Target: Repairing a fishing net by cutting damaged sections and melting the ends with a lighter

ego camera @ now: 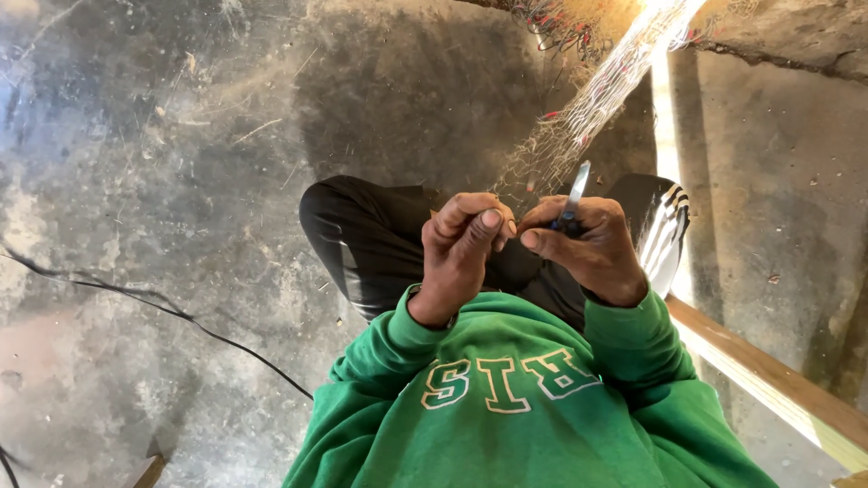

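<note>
- A thin black cable (pixel 181 316) is lying across the grey concrete floor (pixel 163 181) at the far left, well apart from the hands.
- The person, wearing a green sweatshirt (pixel 506 416) and black trousers (pixel 371 235), is sitting with both hands raised in front of the knees.
- The left hand (pixel 461 248) is curling closed, its fingers and thumb pinching a bit of the fine fishing net (pixel 579 117); the exact strand it is gripping is too small to make out.
- The right hand (pixel 588 244) is clenching around a slim blue-and-silver netting tool (pixel 574 199), whose pale tip is pointing up into the mesh.
- The net is stretching from the two hands up toward the top right, glowing in the sunlight.
- A wooden plank (pixel 768 380) is running diagonally along the lower right, beside the person's right sleeve.
</note>
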